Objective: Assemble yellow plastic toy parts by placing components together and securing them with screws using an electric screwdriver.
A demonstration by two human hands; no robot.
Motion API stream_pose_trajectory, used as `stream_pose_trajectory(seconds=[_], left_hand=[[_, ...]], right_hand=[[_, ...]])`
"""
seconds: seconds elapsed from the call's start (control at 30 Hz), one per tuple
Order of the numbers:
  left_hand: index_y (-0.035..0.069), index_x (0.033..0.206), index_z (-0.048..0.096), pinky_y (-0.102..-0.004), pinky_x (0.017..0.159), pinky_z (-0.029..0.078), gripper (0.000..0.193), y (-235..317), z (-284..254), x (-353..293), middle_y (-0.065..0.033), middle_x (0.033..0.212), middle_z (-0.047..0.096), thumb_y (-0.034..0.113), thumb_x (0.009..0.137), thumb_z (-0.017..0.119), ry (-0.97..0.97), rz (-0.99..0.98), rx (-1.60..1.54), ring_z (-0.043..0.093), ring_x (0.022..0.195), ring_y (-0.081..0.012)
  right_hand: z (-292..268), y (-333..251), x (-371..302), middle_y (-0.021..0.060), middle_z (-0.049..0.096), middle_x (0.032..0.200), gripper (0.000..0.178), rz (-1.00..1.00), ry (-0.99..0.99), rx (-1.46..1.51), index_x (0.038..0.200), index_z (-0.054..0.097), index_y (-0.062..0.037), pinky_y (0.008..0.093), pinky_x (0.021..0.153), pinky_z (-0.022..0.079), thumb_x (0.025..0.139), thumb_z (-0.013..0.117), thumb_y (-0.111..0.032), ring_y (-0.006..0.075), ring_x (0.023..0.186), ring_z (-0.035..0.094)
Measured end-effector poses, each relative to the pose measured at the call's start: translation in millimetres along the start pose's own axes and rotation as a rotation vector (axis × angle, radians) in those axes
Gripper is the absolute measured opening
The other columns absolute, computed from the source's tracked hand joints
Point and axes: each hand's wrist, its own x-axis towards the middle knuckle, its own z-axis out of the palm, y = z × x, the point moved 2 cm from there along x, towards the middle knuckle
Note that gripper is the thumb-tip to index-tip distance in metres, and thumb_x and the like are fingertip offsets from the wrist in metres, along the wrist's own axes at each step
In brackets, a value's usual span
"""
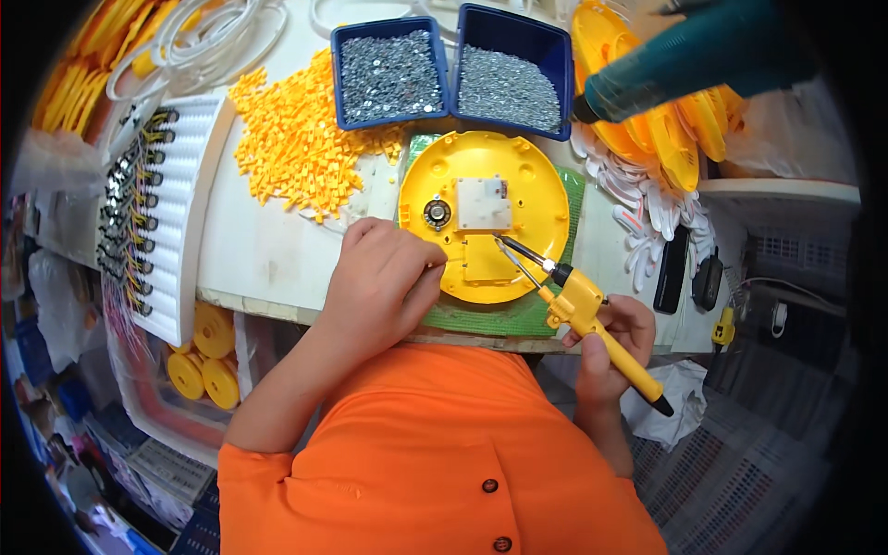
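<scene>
A round yellow plastic disc (536, 185) lies on a green mat (504, 319) at the table's front edge, with a white square part (483, 202) and a small round metal piece (437, 214) on it. My left hand (381, 277) rests curled at the disc's left rim, fingers touching the yellow flap near its lower middle. My right hand (606, 342) grips a yellow soldering iron (583, 305) by its handle. The iron's metal tip reaches the disc just right of that flap.
Two blue trays of small metal parts (390, 74) (511, 83) stand behind the disc. A heap of small yellow pieces (296, 143) lies left of them. A teal power tool (684, 60) hangs at the upper right above stacked yellow discs (680, 139). A white rack (190, 213) sits at left.
</scene>
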Motion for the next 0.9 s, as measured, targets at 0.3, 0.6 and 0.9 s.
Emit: stream_pose_trajectory(seconds=[0.3,0.6,0.9], left_hand=[[0.014,0.086,0.063,-0.0516,0.110,0.029,0.014,3.2,24.0,-0.2,0.0010,0.103,0.062,0.015,0.079,0.075,0.156,-0.080,0.275,0.058,0.107,-0.0201],[0.014,0.086,0.061,-0.0557,0.113,0.024,0.014,-1.6,31.1,-2.9,0.0014,0.106,0.062,0.014,0.078,0.073,0.144,-0.144,0.191,0.058,0.109,-0.0207],[0.015,0.085,0.060,-0.0560,0.113,0.023,0.014,-4.0,35.2,-4.8,0.0008,0.107,0.062,0.015,0.078,0.072,0.153,-0.155,0.185,0.057,0.111,-0.0211]], right_hand=[[3.7,0.6,-8.1,0.0142,0.061,0.103,0.045,-0.247,-0.295,-0.455,0.127,0.047,0.0003,0.0308,0.076,0.054,0.086,0.067,-0.002,0.0184,0.083,0.064],[10.3,-1.9,-2.0,0.0133,0.060,0.096,0.039,-0.403,-0.363,-0.493,0.118,0.050,0.0001,0.0286,0.068,0.049,0.085,0.071,-0.005,0.0172,0.075,0.057],[13.8,-8.3,2.5,0.0145,0.062,0.094,0.043,-0.456,-0.360,-0.577,0.121,0.052,0.0010,0.0289,0.065,0.048,0.085,0.072,-0.008,0.0181,0.073,0.060]])
